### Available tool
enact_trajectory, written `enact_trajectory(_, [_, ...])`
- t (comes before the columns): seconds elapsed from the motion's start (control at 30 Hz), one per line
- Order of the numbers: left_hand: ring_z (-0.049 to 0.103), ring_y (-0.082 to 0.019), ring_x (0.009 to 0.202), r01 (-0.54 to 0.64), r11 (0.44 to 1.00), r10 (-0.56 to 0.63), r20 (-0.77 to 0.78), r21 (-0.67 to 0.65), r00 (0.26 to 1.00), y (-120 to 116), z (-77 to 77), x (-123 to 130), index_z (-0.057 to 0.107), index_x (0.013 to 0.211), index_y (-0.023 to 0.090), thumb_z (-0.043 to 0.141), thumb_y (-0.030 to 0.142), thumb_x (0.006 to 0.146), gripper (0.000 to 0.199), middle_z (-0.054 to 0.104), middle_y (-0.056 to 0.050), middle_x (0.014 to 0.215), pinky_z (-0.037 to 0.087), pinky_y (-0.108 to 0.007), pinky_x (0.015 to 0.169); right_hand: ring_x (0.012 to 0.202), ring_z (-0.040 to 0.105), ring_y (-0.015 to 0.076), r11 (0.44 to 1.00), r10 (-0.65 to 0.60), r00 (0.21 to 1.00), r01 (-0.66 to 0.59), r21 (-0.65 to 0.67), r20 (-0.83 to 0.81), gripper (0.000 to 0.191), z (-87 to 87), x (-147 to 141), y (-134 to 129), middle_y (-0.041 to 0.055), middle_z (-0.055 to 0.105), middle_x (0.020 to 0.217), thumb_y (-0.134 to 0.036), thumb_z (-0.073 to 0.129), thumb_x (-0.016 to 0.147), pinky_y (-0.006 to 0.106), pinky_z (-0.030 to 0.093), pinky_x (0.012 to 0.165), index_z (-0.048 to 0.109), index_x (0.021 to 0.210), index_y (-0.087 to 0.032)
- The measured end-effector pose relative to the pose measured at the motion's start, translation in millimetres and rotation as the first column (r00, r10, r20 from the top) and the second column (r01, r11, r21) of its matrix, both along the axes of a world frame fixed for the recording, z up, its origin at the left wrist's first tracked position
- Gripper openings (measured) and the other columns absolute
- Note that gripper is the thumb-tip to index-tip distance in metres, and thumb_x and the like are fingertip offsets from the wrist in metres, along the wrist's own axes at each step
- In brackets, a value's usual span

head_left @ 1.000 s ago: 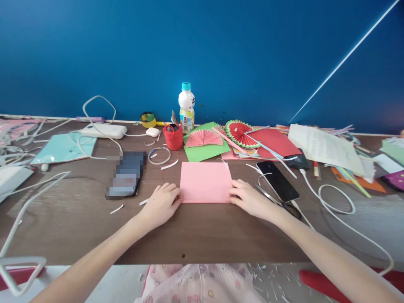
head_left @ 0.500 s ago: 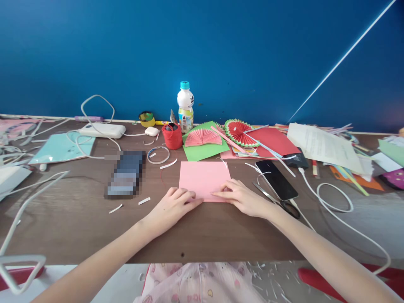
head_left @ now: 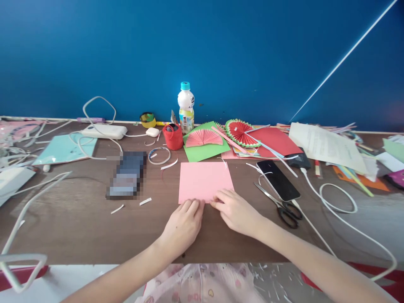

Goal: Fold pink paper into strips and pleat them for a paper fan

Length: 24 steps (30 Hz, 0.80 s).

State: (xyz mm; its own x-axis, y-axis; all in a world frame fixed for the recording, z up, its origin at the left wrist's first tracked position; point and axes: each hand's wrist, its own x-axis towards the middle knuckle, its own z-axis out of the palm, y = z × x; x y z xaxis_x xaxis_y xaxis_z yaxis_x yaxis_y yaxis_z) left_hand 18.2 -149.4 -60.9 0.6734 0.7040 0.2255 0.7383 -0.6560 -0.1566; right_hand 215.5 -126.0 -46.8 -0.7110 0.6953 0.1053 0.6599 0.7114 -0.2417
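Both hands are now drawn in from the corners to the middle of the near edge of the pink paper sheet (head_left: 204, 181), lying flat on the tabletop (head_left: 78, 223): left hand (head_left: 183, 225) and right hand (head_left: 235, 210) meet there, each grip loosely curled, fingertips pressing the edge, nothing lifted.

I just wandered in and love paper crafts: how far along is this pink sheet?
Just starting, seemingly. Finished pleated fans lie behind on green paper. The pink sheet lies flat and looks unpleated; the left hand and right hand press its near edge. The pleating appears left to do; scissors lie untouched nearby.
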Motion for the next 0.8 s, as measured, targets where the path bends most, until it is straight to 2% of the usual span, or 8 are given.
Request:
enact_trajectory(0.1, [0.054,-0.023,0.099,-0.024,0.998,0.026,0.042,-0.051,0.999,-5,-4.9,3,0.047,0.124,0.006,0.041,0.021,0.085,0.042,0.060,-0.011,0.103,0.046,-0.036,0.089,0.083,0.049,0.0206,0.988,-0.108,0.994,0.107,0.114,0.001,0.032,-7.4,-12,-13,0.0102,0.058,0.088,-0.011,0.043,0.084,0.033,0.042,0.075,0.060,0.110,-0.008])
enact_trajectory(0.17, [0.054,-0.023,0.100,-0.042,0.996,0.048,0.077,-0.083,0.996,-6,-6.9,2,0.045,0.125,0.007,0.042,0.023,0.084,0.045,0.060,-0.010,0.105,0.045,-0.037,0.091,0.081,0.050,0.0214,0.976,-0.139,0.990,0.132,0.174,0.029,0.035,-11.1,-15,-19,0.0104,0.059,0.087,-0.014,0.043,0.084,0.034,0.042,0.072,0.056,0.117,-0.007])
enact_trajectory(0.33, [0.054,-0.021,0.102,-0.050,0.995,0.061,0.137,-0.082,0.989,-8,-6.4,-4,0.048,0.123,0.009,0.038,0.018,0.085,0.040,0.060,-0.009,0.110,0.043,-0.035,0.095,0.085,0.053,0.0209,0.969,-0.165,0.986,0.157,0.188,0.024,0.037,-14.8,-2,-23,0.0082,0.062,0.093,-0.013,0.042,0.086,0.035,0.043,0.074,0.054,0.121,-0.013])
enact_trajectory(0.47, [0.054,-0.018,0.104,-0.010,0.996,0.025,0.177,-0.085,0.984,-6,-2.1,-16,0.049,0.122,0.012,0.033,0.017,0.088,0.038,0.060,-0.008,0.113,0.047,-0.030,0.090,0.088,0.054,0.0195,0.970,-0.178,0.983,0.181,0.160,-0.033,0.034,-16.6,16,-26,0.0080,0.064,0.097,-0.010,0.040,0.087,0.034,0.045,0.077,0.057,0.116,-0.013])
enact_trajectory(0.6, [0.055,-0.016,0.098,-0.035,0.997,0.049,0.201,-0.072,0.978,-4,0.1,-31,0.054,0.116,0.016,0.034,0.017,0.089,0.033,0.062,-0.005,0.105,0.051,-0.026,0.080,0.085,0.055,0.0178,0.967,-0.201,0.973,0.215,0.134,-0.113,0.030,-19.1,32,-26,0.0066,0.066,0.096,-0.012,0.040,0.089,0.032,0.048,0.077,0.059,0.112,-0.013])
enact_trajectory(0.7, [0.056,-0.015,0.090,-0.039,0.999,0.043,0.225,-0.020,0.974,-1,-0.3,-40,0.058,0.107,0.015,0.036,0.016,0.090,0.028,0.063,-0.004,0.096,0.052,-0.024,0.072,0.081,0.055,0.0172,0.974,-0.170,0.966,0.194,0.115,-0.192,0.025,-20.3,39,-19,0.0055,0.066,0.090,-0.015,0.043,0.090,0.031,0.048,0.075,0.062,0.105,-0.015])
enact_trajectory(0.8, [0.056,-0.013,0.082,-0.022,1.000,0.019,0.222,0.008,0.975,6,0.3,-45,0.061,0.096,0.016,0.039,0.011,0.088,0.024,0.063,-0.003,0.089,0.049,-0.022,0.063,0.074,0.052,0.0171,0.982,-0.129,0.968,0.155,0.105,-0.216,0.020,-20.5,42,-7,0.0046,0.063,0.079,-0.018,0.045,0.089,0.031,0.047,0.071,0.065,0.089,-0.017])
